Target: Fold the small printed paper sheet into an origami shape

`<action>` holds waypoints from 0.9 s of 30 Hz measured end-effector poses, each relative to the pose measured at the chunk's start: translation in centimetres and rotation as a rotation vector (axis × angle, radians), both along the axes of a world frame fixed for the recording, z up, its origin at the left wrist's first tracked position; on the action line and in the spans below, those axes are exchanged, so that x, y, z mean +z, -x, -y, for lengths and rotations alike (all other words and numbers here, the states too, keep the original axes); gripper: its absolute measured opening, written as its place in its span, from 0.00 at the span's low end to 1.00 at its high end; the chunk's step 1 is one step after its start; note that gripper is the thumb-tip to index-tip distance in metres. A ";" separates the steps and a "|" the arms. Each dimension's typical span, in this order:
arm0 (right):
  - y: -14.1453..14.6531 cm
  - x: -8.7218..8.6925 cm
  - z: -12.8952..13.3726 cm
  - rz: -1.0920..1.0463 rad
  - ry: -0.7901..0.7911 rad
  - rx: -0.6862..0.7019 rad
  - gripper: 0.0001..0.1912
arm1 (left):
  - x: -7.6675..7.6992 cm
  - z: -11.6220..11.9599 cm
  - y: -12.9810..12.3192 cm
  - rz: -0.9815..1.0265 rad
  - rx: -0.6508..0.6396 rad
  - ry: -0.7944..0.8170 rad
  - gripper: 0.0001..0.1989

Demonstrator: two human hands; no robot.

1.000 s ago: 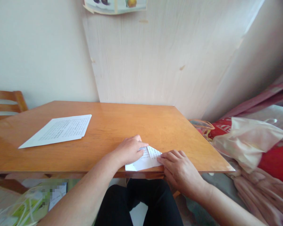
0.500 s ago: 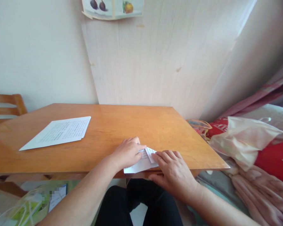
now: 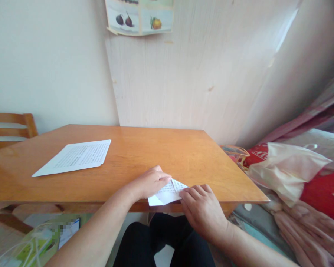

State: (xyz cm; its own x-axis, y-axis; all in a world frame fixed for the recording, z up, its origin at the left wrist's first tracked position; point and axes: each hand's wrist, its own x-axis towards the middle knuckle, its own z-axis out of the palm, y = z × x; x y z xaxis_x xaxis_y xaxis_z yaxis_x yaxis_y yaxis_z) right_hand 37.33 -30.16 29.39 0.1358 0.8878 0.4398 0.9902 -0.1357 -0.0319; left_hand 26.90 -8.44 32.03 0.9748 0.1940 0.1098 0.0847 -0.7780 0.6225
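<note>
A folded sheet of printed paper (image 3: 164,196) lies at the front edge of the table, its near part jutting over the edge. Slanting folds cross it, and lines of print show on its upper face. My left hand (image 3: 151,184) grips its far left side, thumb and finger pressed together near the top corner. On the right corner, my right hand (image 3: 202,204) pinches the paper with curled fingers. Parts of the paper under both hands are hidden. Further left on the table rests a flat stack of printed sheets (image 3: 78,157).
The wooden table (image 3: 156,148) stands against a wall with a fruit poster (image 3: 140,22). A wooden chair (image 3: 11,126) is at the far left. At the right are a cream bag (image 3: 286,167), red bags (image 3: 325,193) and pinkish cloth (image 3: 311,226). A plastic bag (image 3: 30,244) sits below left.
The paper's right flap now lies flatter, with its fold opened out toward the right. My right hand has shifted slightly down. The whole view has tilted up a little.
</note>
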 end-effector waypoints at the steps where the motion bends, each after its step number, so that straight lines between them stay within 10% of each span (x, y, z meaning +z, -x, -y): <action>1: -0.3 0.2 0.0 -0.037 -0.035 -0.004 0.10 | 0.1 -0.4 0.0 0.025 0.040 0.107 0.23; 7: -2.6 1.6 -0.7 -0.738 -0.355 -0.154 0.18 | 0.5 -2.5 0.2 0.469 0.421 0.827 0.36; 15: -2.2 1.6 -3.0 -1.513 -0.523 -0.084 0.24 | -0.9 1.7 -0.8 0.318 0.209 0.974 0.24; 22: -2.1 0.4 -3.2 -1.587 -0.343 -0.108 0.21 | -1.4 2.7 -2.1 0.353 0.277 0.931 0.10; 27: -3.9 -0.1 -2.6 -1.058 -0.410 -0.250 0.21 | -1.9 0.6 -2.3 0.221 0.348 0.614 0.14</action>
State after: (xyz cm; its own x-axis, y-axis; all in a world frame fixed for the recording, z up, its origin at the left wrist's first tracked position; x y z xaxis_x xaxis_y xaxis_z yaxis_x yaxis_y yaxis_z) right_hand 41.21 -27.57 29.34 0.7588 0.6015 0.2500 0.3896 -0.1115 -0.9142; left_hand 29.20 -9.08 30.10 0.8136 0.5774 0.0687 0.0848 -0.2348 0.9683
